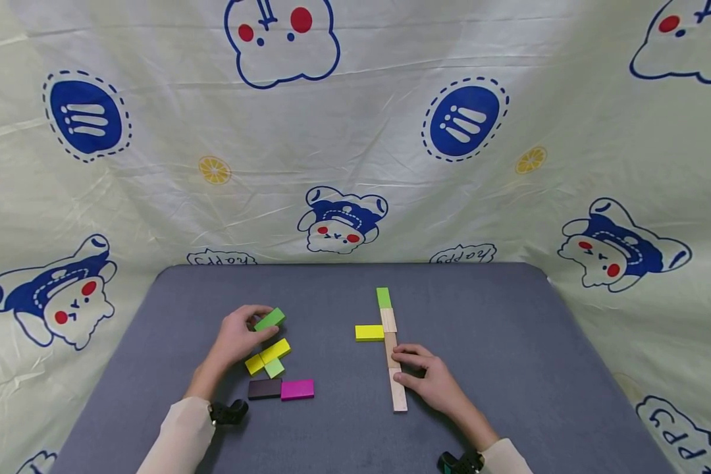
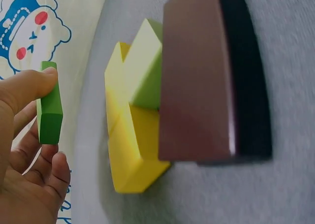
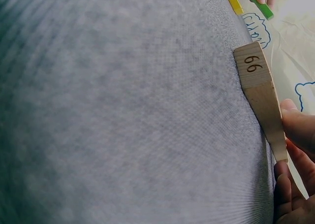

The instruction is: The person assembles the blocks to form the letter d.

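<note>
My left hand (image 1: 241, 334) pinches a green block (image 1: 270, 319) between thumb and fingers, raised off the table in the left wrist view. Close below it, two yellow blocks (image 1: 267, 357) lie end to end, with a light green block (image 1: 274, 368) against their near side. Nearer still, a dark brown block (image 1: 264, 389) meets a magenta block (image 1: 297, 390). My right hand (image 1: 429, 378) rests its thumb and fingertips along a row of plain wooden blocks (image 1: 398, 392). Another green block (image 1: 383, 297) tops this row, and a yellow block (image 1: 370, 333) juts from its left side.
The blocks lie on a grey cloth-covered table (image 1: 332, 441) with its far edge against a pale printed curtain (image 1: 379, 131). Dark wrist devices sit on both forearms, the left one (image 1: 228, 413) close to the dark brown block.
</note>
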`<state>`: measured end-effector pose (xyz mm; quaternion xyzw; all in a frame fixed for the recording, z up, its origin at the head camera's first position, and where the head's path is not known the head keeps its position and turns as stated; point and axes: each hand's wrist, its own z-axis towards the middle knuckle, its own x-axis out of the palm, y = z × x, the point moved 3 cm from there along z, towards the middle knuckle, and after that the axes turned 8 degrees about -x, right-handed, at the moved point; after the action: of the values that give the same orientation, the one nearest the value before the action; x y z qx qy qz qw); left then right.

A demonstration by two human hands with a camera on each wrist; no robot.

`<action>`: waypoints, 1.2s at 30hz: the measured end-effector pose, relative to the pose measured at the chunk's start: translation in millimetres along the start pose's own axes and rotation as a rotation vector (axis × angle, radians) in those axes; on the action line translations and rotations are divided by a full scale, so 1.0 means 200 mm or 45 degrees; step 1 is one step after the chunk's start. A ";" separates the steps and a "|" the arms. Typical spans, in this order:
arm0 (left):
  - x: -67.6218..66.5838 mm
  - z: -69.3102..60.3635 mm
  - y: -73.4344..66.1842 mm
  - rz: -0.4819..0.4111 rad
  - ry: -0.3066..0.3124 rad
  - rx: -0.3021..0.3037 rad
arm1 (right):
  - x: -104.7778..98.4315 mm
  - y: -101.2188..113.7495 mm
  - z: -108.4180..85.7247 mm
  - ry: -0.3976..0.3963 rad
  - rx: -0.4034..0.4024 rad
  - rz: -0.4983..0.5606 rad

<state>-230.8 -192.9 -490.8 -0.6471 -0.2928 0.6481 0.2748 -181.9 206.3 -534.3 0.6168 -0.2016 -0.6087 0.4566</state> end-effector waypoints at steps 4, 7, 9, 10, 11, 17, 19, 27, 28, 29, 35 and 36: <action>0.01 0.00 -0.03 -0.013 -0.004 0.008 | 0.00 0.00 0.00 -0.013 0.005 -0.015; 0.03 0.00 -0.06 -0.022 0.001 0.027 | 0.00 0.00 0.00 -0.020 0.011 -0.018; 0.04 0.00 -0.07 -0.028 0.008 0.040 | 0.00 0.00 0.00 -0.017 0.016 -0.015; 0.05 0.00 -0.08 -0.028 0.010 0.046 | 0.00 0.00 0.00 -0.013 0.018 -0.012; 0.06 0.00 -0.09 -0.028 0.010 0.055 | 0.00 0.00 0.00 -0.011 0.021 -0.007; 0.13 0.00 -0.13 -0.048 0.024 0.076 | 0.00 0.00 0.00 0.002 0.010 0.011; 0.15 0.00 -0.15 -0.059 0.028 0.074 | 0.00 0.00 0.00 0.004 0.013 0.008; 0.25 -0.01 -0.23 -0.081 0.022 0.109 | 0.00 0.00 0.00 -0.028 0.021 -0.023; 0.27 -0.01 -0.23 -0.083 0.022 0.109 | 0.00 0.00 0.00 -0.029 0.020 -0.023; 0.29 -0.02 -0.24 -0.085 0.021 0.113 | 0.00 0.00 0.00 -0.027 0.021 -0.023; 0.39 -0.03 -0.26 -0.085 0.062 0.118 | 0.01 0.00 0.00 0.002 0.050 -0.015; 0.40 -0.04 -0.27 -0.084 0.071 0.118 | 0.01 0.00 0.00 0.006 0.054 -0.015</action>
<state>-225.5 -97.3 -505.6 -0.6415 -0.2761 0.6332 0.3336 -181.4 205.5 -535.5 0.6288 -0.2098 -0.6054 0.4404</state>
